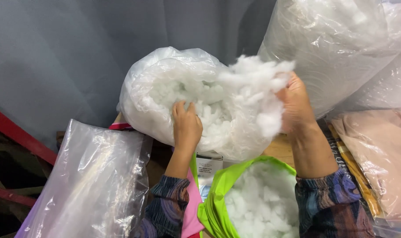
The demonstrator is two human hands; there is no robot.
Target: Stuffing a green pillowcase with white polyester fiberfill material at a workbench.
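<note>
White polyester stuffing (253, 83) is bunched in our right hand (295, 103), lifted just above the open mouth of a clear plastic bag (143, 83) that is full of the same fluffy fibre. Our right fingers are clamped on that clump, which spreads up and to the left of the hand. Our left hand (186, 125) is sunk into the bag's filling, its fingers (179, 108) curled down into the loose fibre, so we cannot tell how tightly they close.

Just below the bag, between our forearms, sits a lime-green fabric cover (216, 198), its opening already packed with white stuffing. A strip of pink fabric (191, 211) lies against its left side, beside our patterned left sleeve (167, 202).

At the lower left rests a flat, clear plastic bag (94, 180). Behind our right hand rises a large roll of white wadding wrapped in clear film (341, 48), and at the right edge lie folded beige cloths in plastic (381, 150). A grey curtain (68, 53) hangs behind everything.
</note>
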